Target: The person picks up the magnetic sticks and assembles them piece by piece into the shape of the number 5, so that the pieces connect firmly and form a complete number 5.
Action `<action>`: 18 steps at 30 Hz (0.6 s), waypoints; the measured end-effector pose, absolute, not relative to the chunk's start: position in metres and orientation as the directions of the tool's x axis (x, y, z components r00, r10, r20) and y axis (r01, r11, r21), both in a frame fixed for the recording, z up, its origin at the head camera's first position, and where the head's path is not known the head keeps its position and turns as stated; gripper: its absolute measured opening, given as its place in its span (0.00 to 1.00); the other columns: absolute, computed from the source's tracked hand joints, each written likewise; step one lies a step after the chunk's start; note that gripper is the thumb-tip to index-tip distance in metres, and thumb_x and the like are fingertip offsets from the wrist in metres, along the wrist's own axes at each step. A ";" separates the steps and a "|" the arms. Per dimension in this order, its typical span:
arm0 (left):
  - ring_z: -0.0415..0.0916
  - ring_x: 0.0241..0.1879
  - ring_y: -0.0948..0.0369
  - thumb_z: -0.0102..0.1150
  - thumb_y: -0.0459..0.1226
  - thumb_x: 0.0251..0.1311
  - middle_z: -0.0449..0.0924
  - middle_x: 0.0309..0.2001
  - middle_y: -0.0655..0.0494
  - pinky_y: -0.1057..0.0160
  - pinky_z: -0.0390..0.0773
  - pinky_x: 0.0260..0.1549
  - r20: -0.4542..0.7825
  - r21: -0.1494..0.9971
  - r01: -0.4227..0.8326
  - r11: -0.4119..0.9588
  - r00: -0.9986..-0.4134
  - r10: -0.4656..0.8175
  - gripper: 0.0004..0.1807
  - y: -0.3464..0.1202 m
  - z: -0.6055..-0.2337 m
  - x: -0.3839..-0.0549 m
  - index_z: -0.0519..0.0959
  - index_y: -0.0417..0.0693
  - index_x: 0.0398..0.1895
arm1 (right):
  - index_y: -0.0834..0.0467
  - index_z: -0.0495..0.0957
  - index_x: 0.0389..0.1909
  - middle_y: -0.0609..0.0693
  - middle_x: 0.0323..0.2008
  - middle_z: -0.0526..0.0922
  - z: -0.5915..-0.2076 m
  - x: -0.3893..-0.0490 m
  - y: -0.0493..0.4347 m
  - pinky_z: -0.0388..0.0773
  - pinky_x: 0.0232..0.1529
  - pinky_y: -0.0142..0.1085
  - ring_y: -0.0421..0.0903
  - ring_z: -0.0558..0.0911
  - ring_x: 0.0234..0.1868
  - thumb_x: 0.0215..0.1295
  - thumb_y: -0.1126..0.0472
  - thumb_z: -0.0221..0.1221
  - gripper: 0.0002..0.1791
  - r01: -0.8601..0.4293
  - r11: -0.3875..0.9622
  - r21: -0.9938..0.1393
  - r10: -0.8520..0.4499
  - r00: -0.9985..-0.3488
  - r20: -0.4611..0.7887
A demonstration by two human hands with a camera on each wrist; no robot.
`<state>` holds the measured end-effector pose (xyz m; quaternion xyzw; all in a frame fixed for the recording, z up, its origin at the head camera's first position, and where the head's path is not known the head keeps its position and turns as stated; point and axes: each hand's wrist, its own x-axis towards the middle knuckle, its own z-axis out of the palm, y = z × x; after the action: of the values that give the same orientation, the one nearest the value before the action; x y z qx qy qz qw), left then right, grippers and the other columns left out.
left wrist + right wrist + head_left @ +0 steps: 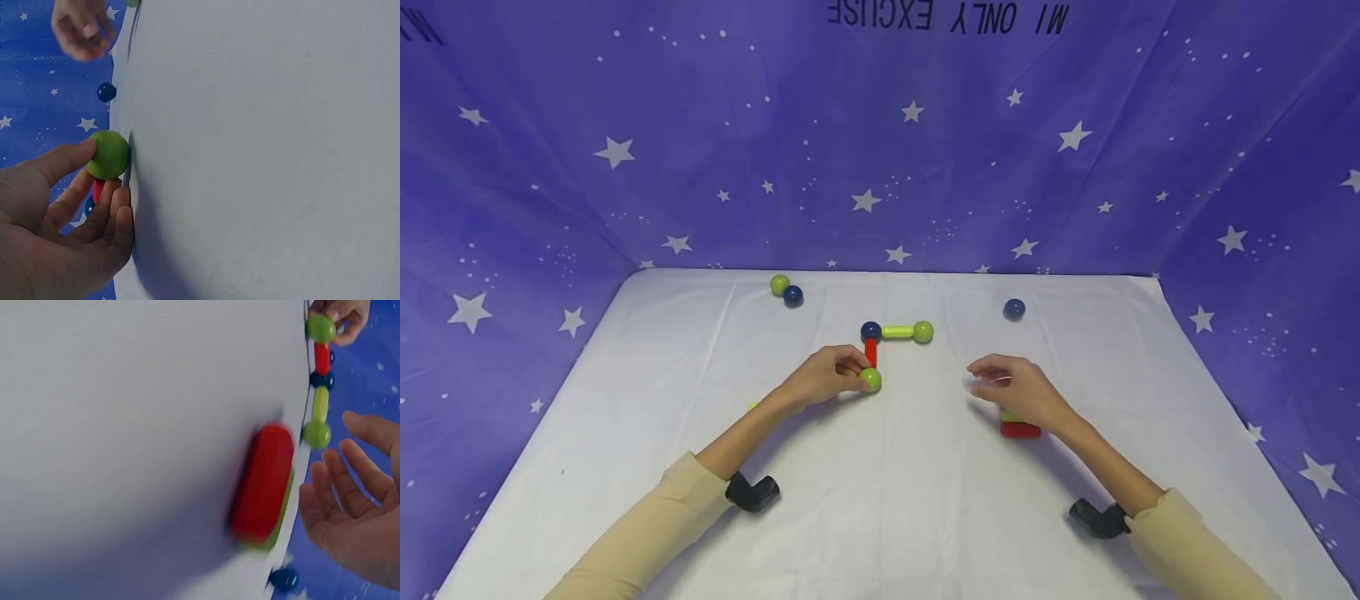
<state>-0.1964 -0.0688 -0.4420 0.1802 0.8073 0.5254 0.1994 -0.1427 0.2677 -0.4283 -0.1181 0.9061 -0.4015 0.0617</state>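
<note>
My left hand [822,377] pinches a green ball [871,381] at the near end of a red rod [870,353]. That rod's far end meets a dark blue ball [871,332], from which a yellow-green rod [897,332] runs right to a second green ball [923,331]. In the left wrist view, thumb and fingers sit around the pinched green ball [109,154]. My right hand [1021,392] is over the table, fingers loosely spread and holding nothing. Just below it lie a loose red rod [1021,430] and a yellow-green rod [1011,415], partly hidden by the hand.
At the back left, a green ball [780,285] and a dark blue ball [793,296] lie side by side. A single blue ball [1014,309] sits back right. Something yellow [753,407] peeks out by the left forearm. A starry purple cloth [880,150] stands behind the white table [880,517].
</note>
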 end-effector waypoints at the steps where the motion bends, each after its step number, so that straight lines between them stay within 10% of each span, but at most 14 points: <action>1: 0.76 0.39 0.57 0.69 0.29 0.57 0.81 0.37 0.53 0.62 0.74 0.41 -0.134 0.921 0.080 0.383 -0.855 0.501 0.11 -0.069 -0.442 -0.197 0.82 0.40 0.43 | 0.61 0.82 0.51 0.55 0.49 0.84 -0.429 -0.139 0.275 0.78 0.53 0.49 0.54 0.82 0.51 0.62 0.62 0.68 0.17 -0.159 0.663 -0.731 -0.255 -0.967 -0.021; 18: 0.75 0.39 0.56 0.69 0.29 0.57 0.80 0.38 0.50 0.62 0.73 0.41 -0.143 0.914 0.081 0.398 -0.854 0.501 0.11 -0.069 -0.440 -0.197 0.81 0.39 0.43 | 0.57 0.85 0.49 0.54 0.48 0.84 -0.438 -0.103 0.327 0.77 0.43 0.43 0.51 0.80 0.46 0.63 0.59 0.67 0.14 -0.009 0.749 -0.662 -0.166 -0.971 -0.174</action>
<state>-0.1966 -0.0692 -0.4401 0.1793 0.8110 0.5187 0.2027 -0.1032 0.3265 -0.4376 -0.0473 0.9285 -0.3510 0.1116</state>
